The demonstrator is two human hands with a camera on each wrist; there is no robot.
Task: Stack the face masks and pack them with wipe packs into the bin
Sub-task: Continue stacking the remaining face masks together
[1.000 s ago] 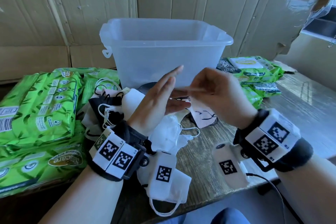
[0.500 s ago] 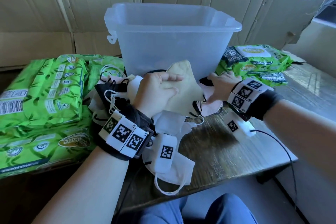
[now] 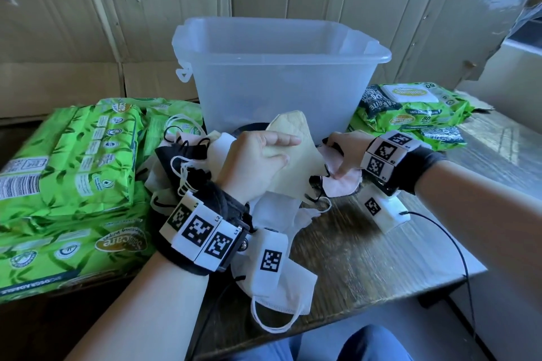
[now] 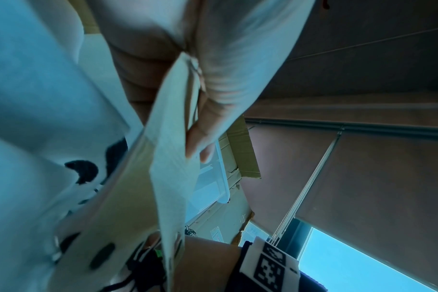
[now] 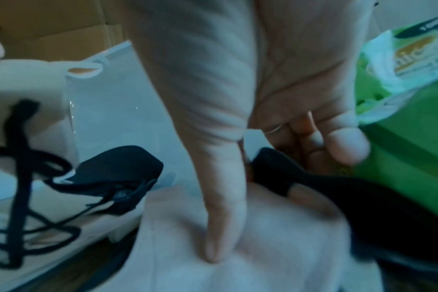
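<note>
Head view: the clear bin (image 3: 281, 73) stands at twelve o'clock on the wooden table (image 3: 381, 255). In front of it the left hand (image 3: 252, 164) curls thumb and fingers round a cream face mask (image 3: 296, 161), above a heap of white and black masks (image 3: 187, 161). At three o'clock the right hand (image 3: 344, 152) pinches a pink mask (image 3: 343, 184). Green wipe packs (image 3: 67, 167) are stacked at nine o'clock, with more packs (image 3: 410, 105) at two o'clock.

Left wrist view: the thumb (image 4: 213, 118) presses the cream mask's folded edge.

Right wrist view: the thumb (image 5: 218, 197) bears down on the pink fabric, the fingers (image 5: 345, 146) curled behind it; a black mask (image 5: 118, 166) lies at nine o'clock.
</note>
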